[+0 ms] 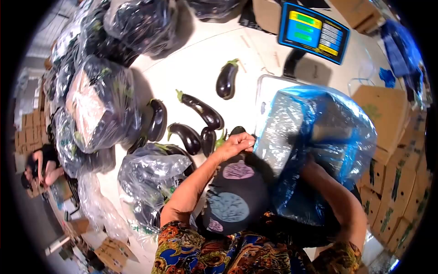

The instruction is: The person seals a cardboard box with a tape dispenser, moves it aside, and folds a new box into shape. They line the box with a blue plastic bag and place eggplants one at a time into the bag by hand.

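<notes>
A blue translucent plastic bag (335, 102) lies spread over the metal platform of a scale (263, 86). My left hand (235, 146) is closed in a pinch at the bag's left edge. My right hand (311, 168) reaches inside the bag; its fingers are hidden by the blue film. Left of the scale, several loose eggplants lie on the white table, among them one upright eggplant (226, 81), a slanted eggplant (200, 109) and a curved eggplant (185, 137). More eggplants near my left hand are partly covered by it.
Clear bags packed with eggplants (105, 105) crowd the left side, with an opened bag (153, 171) nearer me. The scale's display (314, 32) stands behind the platform. Cardboard boxes (394, 182) are stacked at right. Another person (43, 166) sits low at far left.
</notes>
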A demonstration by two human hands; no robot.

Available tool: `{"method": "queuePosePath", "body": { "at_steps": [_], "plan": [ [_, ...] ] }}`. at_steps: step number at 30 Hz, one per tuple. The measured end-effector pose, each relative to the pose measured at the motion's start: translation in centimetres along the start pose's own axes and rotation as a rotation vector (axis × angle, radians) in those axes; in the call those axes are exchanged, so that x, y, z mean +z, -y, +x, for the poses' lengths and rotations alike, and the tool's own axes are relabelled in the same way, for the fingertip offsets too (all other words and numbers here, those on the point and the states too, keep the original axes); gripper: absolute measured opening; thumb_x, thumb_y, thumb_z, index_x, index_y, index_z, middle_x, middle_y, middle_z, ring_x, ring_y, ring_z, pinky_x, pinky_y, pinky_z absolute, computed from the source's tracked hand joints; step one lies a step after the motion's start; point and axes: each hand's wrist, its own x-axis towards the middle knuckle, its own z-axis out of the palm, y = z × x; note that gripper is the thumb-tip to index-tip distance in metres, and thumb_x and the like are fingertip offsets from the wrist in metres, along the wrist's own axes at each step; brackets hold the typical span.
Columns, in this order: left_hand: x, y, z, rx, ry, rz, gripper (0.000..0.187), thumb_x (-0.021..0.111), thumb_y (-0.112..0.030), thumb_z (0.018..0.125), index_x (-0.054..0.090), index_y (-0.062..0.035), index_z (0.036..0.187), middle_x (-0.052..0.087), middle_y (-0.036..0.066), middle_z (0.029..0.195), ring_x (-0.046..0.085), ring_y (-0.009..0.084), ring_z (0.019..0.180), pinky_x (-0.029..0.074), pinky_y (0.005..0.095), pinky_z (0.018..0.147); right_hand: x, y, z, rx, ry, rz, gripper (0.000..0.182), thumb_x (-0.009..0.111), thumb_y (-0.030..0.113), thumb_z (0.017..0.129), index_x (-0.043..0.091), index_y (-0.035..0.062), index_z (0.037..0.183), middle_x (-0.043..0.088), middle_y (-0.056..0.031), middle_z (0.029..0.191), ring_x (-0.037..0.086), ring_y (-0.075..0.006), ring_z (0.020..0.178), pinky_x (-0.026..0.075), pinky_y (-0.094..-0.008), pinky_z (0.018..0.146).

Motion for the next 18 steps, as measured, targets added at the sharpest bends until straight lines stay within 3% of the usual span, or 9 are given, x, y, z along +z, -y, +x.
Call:
{"method": "queuePosePath", "body": {
  "at_steps": [2, 5, 6, 9, 11, 12, 13, 15, 18],
  "plan": [
    [-1.2, 4.7, -0.8, 0.132, -0.131, 0.007, 0.023, 0.054, -0.026, 0.100, 0.059, -0.0046, 0.103, 0.055, -0.005, 0.082, 0.053, 0.0058, 0.083, 0.043, 0.0225, 0.076, -1.1, -0.9, -2.1, 0.062, -0.078, -0.063, 0.035, 0.065, 0.028, 0.083, 0.063, 0.0010, 0.105, 0.066, -0.0196, 0.106, 0.064, -0.0405, 0.095, 0.051, -0.0460, 0.080],
    [-0.9, 4.8, -4.1, -0.045, -0.395, 0.072, 0.024, 0.056, -0.024, 0.099, 0.061, -0.0010, 0.093, 0.053, -0.004, 0.077, 0.047, 0.0054, 0.072, 0.040, 0.0226, 0.067, -0.7, -3.6, -0.8, 0.286, -0.168, -0.031, 0.034, 0.062, 0.030, 0.085, 0.064, 0.0020, 0.104, 0.067, -0.0184, 0.105, 0.065, -0.0381, 0.091, 0.052, -0.0468, 0.078],
    [-1.4, 6.3, -4.5, 0.032, -0.416, 0.020, 0.022, 0.057, -0.022, 0.098, 0.060, -0.0004, 0.092, 0.052, -0.004, 0.077, 0.044, 0.0054, 0.069, 0.038, 0.0224, 0.064, -0.2, -5.0, 0.1, 0.373, -0.200, -0.005, 0.034, 0.060, 0.031, 0.087, 0.065, 0.0024, 0.103, 0.067, -0.0178, 0.105, 0.066, -0.0369, 0.089, 0.052, -0.0471, 0.077],
    [-1.6, 5.4, -5.4, 0.020, -0.488, -0.133, 0.018, 0.057, -0.017, 0.098, 0.059, -0.0006, 0.091, 0.056, -0.001, 0.077, 0.050, 0.0065, 0.070, 0.041, 0.0225, 0.064, 5.5, -9.9, 4.8, 0.394, -0.089, 0.505, 0.033, 0.054, 0.030, 0.091, 0.062, 0.0035, 0.110, 0.067, -0.0158, 0.106, 0.067, -0.0359, 0.089, 0.053, -0.0454, 0.077],
    [-2.6, 5.3, -4.7, 0.043, -0.576, -0.109, 0.015, 0.056, -0.016, 0.097, 0.059, -0.0011, 0.093, 0.058, 0.000, 0.077, 0.053, 0.0077, 0.069, 0.043, 0.0230, 0.064, 5.8, -10.0, 5.2, 0.424, -0.093, 0.518, 0.033, 0.053, 0.029, 0.092, 0.062, 0.0034, 0.111, 0.067, -0.0162, 0.107, 0.067, -0.0358, 0.090, 0.053, -0.0454, 0.078],
    [-3.6, 5.1, -3.9, 0.049, -0.642, 0.117, 0.011, 0.057, -0.012, 0.096, 0.058, -0.0012, 0.096, 0.059, 0.000, 0.077, 0.054, 0.0090, 0.069, 0.045, 0.0244, 0.064, 5.9, -10.0, 5.0, 0.430, -0.098, 0.516, 0.033, 0.053, 0.029, 0.092, 0.061, 0.0034, 0.112, 0.067, -0.0163, 0.107, 0.066, -0.0358, 0.090, 0.053, -0.0453, 0.078],
    [-5.0, 5.2, -2.6, 0.178, -0.713, 0.355, 0.013, 0.060, -0.012, 0.093, 0.058, -0.0007, 0.099, 0.057, -0.001, 0.075, 0.054, 0.0104, 0.069, 0.046, 0.0255, 0.065, 6.3, -10.1, 4.7, 0.435, -0.104, 0.511, 0.033, 0.053, 0.028, 0.092, 0.061, 0.0034, 0.112, 0.066, -0.0165, 0.107, 0.066, -0.0358, 0.091, 0.053, -0.0453, 0.079],
    [-6.2, 1.6, 0.2, 0.186, -0.811, 0.483, 0.025, 0.065, -0.017, 0.088, 0.059, 0.0013, 0.104, 0.060, 0.005, 0.080, 0.057, 0.0153, 0.074, 0.048, 0.0290, 0.069, 6.9, -9.7, 4.4, 0.445, -0.112, 0.512, 0.033, 0.052, 0.027, 0.092, 0.060, 0.0033, 0.113, 0.066, -0.0168, 0.108, 0.066, -0.0357, 0.092, 0.052, -0.0452, 0.080],
    [-9.9, 0.9, 7.1, 0.308, -0.957, 0.854, 0.061, 0.074, -0.029, 0.080, 0.048, 0.0008, 0.126, 0.055, 0.020, 0.114, 0.054, 0.0314, 0.103, 0.044, 0.0397, 0.090, 7.1, -9.4, 4.1, 0.439, -0.120, 0.528, 0.032, 0.051, 0.026, 0.093, 0.060, 0.0032, 0.115, 0.066, -0.0173, 0.109, 0.065, -0.0356, 0.093, 0.052, -0.0451, 0.081]
  ]
}}
